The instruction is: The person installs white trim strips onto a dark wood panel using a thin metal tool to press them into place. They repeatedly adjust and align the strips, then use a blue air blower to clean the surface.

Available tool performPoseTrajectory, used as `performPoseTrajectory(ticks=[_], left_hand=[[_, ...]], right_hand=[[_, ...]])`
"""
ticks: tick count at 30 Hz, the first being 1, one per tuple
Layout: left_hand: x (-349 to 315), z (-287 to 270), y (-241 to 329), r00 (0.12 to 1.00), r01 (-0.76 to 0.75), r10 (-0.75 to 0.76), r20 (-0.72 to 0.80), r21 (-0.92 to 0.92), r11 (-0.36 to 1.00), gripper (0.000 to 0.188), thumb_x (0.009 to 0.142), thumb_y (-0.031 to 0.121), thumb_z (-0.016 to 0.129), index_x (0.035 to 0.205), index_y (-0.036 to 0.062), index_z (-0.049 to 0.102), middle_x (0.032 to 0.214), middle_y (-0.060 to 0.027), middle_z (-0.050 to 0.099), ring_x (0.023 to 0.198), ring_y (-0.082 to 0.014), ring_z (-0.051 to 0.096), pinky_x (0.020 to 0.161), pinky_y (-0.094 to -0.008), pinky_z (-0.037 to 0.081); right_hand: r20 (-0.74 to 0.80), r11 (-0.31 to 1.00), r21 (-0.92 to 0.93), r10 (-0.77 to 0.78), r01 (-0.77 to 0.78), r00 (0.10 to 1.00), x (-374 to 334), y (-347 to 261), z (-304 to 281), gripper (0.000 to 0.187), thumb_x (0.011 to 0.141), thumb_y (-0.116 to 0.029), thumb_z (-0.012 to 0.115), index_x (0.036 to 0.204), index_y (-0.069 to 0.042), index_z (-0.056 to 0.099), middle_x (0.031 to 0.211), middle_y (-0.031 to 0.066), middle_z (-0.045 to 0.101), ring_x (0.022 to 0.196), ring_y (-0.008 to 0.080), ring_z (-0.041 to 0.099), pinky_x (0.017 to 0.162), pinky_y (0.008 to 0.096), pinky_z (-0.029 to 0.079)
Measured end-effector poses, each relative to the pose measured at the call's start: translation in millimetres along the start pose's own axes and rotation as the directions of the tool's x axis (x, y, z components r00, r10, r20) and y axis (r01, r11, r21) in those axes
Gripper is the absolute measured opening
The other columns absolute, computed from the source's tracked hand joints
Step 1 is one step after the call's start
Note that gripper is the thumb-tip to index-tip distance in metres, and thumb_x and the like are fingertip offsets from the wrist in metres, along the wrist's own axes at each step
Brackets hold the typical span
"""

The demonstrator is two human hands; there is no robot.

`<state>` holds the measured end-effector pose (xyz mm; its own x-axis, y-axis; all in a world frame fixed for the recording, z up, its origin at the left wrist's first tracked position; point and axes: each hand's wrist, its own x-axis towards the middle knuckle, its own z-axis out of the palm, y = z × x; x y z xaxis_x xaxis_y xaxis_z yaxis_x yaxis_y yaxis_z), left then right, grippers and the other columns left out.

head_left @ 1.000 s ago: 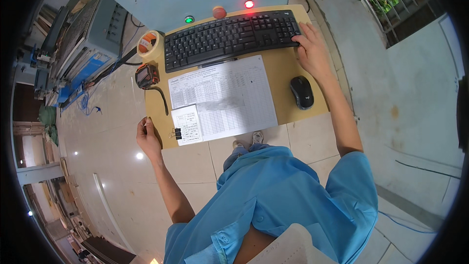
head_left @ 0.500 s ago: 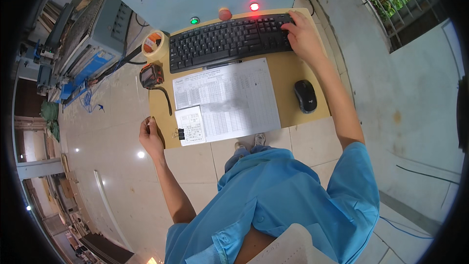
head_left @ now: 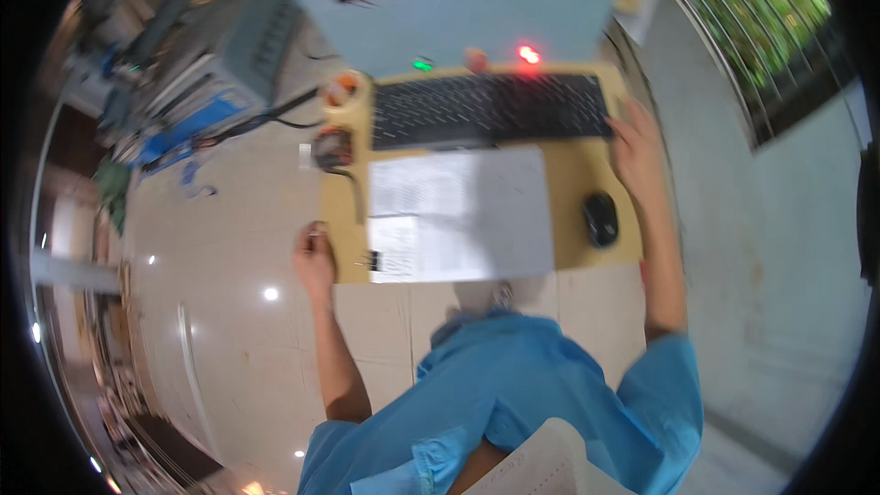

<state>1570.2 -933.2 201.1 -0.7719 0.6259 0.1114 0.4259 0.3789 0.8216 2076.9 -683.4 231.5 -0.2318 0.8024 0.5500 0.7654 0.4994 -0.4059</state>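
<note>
- Right hand (head_left: 634, 142) lies flat at the right end of the black keyboard (head_left: 490, 108), fingers spread loose, gripping nothing.
- Keyboard sits along the far edge of the tan desk (head_left: 573, 188), below a lit red lamp (head_left: 527, 54).
- Black mouse (head_left: 600, 218) rests on the desk just beside the right forearm, untouched.
- Left hand (head_left: 314, 259) is at the desk's left near corner; frame blurred, cannot tell whether its fingers are closed.
- White paper sheets (head_left: 458, 213) cover the desk centre, in front of the keyboard.

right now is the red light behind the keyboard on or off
On: the red light glows bright with a halo just behind the black keyboard, beside a dimmer green light.
</note>
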Motion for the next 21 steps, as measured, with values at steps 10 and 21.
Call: performPoseTrajectory(ticks=[10,21], left_hand=[[-3,-1,-17,0.996,0.008,-0.048,-0.074,-0.468,0.884,0.033,0.104,0.029,0.059,0.12,0.0019,0.067,0.084,-0.0011,0.061,0.06,-0.0078,0.042,0.055,-0.0259,0.037],[-111,-24,-221,0.822,0.569,-0.5,0.273,-0.334,0.751,0.04,0.106,0.035,0.044,0.12,0.005,0.067,0.088,-0.0066,0.066,0.051,-0.0075,0.04,0.042,-0.0241,0.032]], right_hand=[[0.013,0.855,0.318,0.427,-0.409,0.904,-102,-100,-16,0.063,0.094,-0.022,0.068,0.149,0.001,0.046,0.151,0.023,0.05,0.14,0.0402,0.048,0.117,0.0462,0.038],[-0.106,0.935,-0.065,0.34,-0.348,0.934,-121,-112,4,0.058,0.09,-0.018,0.07,0.145,-0.011,0.054,0.151,0.0262,0.049,0.137,0.0442,0.049,0.112,0.0483,0.043]])
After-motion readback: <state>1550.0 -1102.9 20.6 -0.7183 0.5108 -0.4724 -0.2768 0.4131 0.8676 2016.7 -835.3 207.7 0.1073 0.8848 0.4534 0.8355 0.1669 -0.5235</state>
